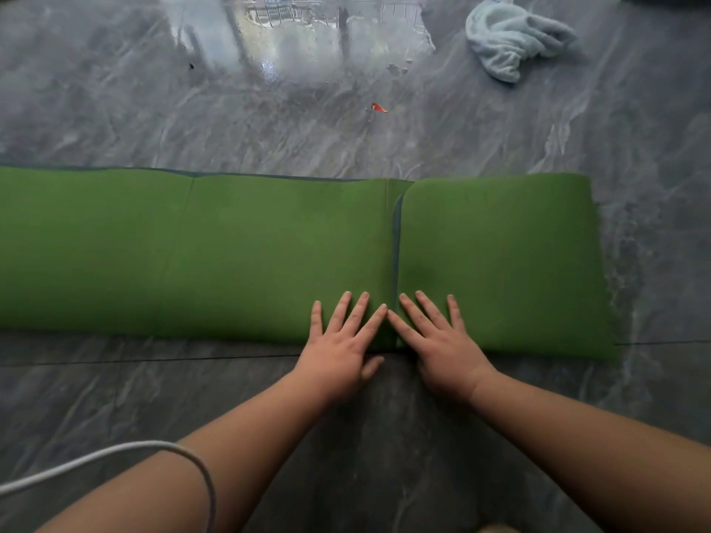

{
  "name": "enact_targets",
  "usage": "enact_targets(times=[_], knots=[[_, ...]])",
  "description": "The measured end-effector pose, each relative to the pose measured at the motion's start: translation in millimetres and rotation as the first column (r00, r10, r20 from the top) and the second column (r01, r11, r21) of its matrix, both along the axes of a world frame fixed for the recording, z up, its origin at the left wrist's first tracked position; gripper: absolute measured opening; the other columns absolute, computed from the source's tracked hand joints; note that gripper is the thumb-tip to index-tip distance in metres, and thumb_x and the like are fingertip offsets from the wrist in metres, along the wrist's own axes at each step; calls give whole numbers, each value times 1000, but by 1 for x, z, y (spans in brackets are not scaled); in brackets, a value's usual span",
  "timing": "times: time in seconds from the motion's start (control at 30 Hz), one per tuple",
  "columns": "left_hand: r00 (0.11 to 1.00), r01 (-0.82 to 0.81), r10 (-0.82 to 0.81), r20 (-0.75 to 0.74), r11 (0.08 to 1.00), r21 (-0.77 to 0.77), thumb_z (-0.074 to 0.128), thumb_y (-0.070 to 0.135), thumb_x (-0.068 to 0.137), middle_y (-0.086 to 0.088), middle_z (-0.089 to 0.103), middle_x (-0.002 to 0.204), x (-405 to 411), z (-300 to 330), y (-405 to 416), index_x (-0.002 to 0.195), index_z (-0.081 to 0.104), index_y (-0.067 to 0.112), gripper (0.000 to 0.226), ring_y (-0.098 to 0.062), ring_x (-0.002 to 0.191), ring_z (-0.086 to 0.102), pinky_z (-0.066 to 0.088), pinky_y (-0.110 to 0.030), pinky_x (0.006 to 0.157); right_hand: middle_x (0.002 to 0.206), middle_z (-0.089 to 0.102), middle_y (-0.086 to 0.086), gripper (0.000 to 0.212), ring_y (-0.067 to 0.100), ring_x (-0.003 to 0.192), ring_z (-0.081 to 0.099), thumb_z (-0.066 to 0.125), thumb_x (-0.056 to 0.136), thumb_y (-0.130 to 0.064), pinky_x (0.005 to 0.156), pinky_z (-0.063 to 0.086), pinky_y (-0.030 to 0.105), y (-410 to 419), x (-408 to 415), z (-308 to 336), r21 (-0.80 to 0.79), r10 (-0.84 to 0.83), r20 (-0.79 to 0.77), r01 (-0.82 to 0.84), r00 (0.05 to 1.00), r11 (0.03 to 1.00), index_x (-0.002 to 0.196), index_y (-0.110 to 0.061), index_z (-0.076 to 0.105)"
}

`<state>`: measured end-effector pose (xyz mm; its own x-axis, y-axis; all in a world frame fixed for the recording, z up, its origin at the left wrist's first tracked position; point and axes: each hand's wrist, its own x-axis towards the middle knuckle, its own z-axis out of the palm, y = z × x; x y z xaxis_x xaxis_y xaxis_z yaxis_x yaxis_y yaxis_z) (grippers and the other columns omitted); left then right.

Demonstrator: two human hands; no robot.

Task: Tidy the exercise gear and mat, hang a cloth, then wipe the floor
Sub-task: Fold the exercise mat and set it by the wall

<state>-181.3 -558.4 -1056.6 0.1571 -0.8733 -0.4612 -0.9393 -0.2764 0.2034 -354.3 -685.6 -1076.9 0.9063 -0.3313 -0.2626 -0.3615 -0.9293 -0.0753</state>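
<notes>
1. Both hands are down flat on the green mat, which lies across the grey floor in front of the person, already folded lengthwise into a long band.
2. The left hand presses with straight, spread fingers on the mat's near edge, just left of the fold line; it grasps nothing.
3. The right hand does likewise just right of that line, flat on the folded-over flap at the mat's right end, fingertips all but meeting the left's. Nothing gripped there either.
4. So the mat is partly folded, I'd say; most of its length left of the hands still lies unfolded.
5. The pale blue cloth lies crumpled on the floor well beyond the mat's far right corner, not yet hung.
6. A small red scrap sits beyond the mat's far edge; wiping looks still to come.
7. No exercise gear shows, so I cannot judge that part.
</notes>
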Motion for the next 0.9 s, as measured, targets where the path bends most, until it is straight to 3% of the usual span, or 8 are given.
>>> enact_targets(times=[0.13,0.3,0.47,0.6,0.7,0.73,0.8,0.9], knots=[[999,-37,37,-1,999,-2,15,56,100,5,-23,162,-4,-12,-4,149,-20,42,62,-22,144,-32,-17,-64,112,162,20,11,74,31,150,14,41,90,-43,114,11,61,5,-2,-5,-3,-8,16,8,1000,1000,155,-14,22],[996,-92,92,3,995,-41,14,52,99,7,-22,161,-10,-14,-5,150,-16,43,60,-19,146,-29,-19,-63,112,156,34,13,64,29,145,29,37,87,-20,114,18,50,1,-6,-12,-38,72,113,-68,991,997,150,-8,35],[979,-158,144,-143,983,-95,23,43,102,5,-14,165,-2,-2,-48,152,-10,43,61,-19,149,-21,-12,-61,116,146,50,12,56,30,136,46,39,86,-16,111,26,48,6,-9,-9,-22,148,219,-147,964,989,140,-8,51],[986,-105,103,-134,994,-11,19,50,102,9,-23,161,-2,-4,-76,145,-12,58,54,-28,146,-28,-18,-72,106,144,54,5,57,24,140,40,46,78,-16,119,23,47,0,-12,-4,337,-5,325,-111,946,935,134,-14,60],[994,-95,95,-47,995,4,21,48,101,7,-23,162,-7,-9,-75,147,-10,56,56,-27,147,-26,-13,-73,107,127,66,6,44,20,128,53,47,75,-8,112,38,51,-11,-18,11,542,-260,464,-39,847,839,110,-10,73],[994,-100,100,-32,995,-10,22,48,101,6,-21,163,-7,-11,-73,148,-9,55,56,-27,148,-24,-12,-72,109,125,66,7,41,21,127,53,48,74,-9,109,40,51,-15,-20,15,522,-314,481,20,818,853,107,-10,73],[994,-105,105,-21,994,-33,22,49,102,6,-19,163,-7,-14,-70,148,-9,53,56,-25,149,-20,-12,-69,111,143,52,10,51,25,140,38,50,79,-23,114,28,56,-19,-22,17,279,-304,403,201,863,939,128,-11,61],[995,-98,96,-29,992,-74,25,49,102,5,-17,164,-4,-15,-66,151,-6,50,58,-21,150,-18,-14,-62,114,164,8,18,92,36,152,0,41,84,-66,117,7,64,-12,-24,5,42,-250,21,249,968,968,156,-12,19]])
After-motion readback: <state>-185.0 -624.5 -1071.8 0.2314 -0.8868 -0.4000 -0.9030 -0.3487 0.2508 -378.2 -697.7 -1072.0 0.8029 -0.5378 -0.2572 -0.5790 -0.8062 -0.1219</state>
